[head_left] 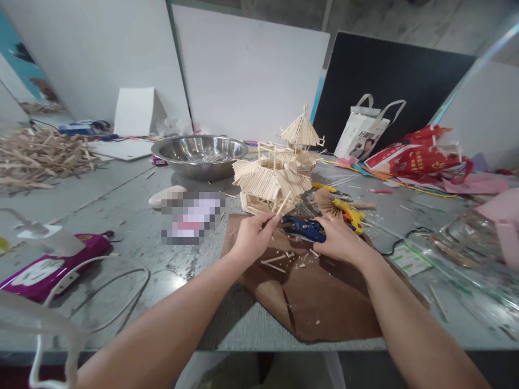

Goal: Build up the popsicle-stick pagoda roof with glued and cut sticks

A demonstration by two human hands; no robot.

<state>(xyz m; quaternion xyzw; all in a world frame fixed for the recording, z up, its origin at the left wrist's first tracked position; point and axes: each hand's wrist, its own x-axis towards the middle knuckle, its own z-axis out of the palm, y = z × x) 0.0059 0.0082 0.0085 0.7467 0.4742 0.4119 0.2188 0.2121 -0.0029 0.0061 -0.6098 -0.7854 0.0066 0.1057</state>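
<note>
My left hand is closed in a pinch around a thin wooden stick, which points up toward the stick-built model. My right hand is wrapped round a blue hand tool that looks like cutting pliers; its jaws point left, close to the fingers of my left hand. Right behind the hands stands a pavilion model made of pale sticks, with a pointed roof tower at its back. Short stick offcuts lie on a brown cloth under my hands.
A yellow glue gun lies beyond my right hand. Behind on the left are a steel bowl and a heap of sticks. A purple power strip with white cables sits left. Red packaging and a clear container are right.
</note>
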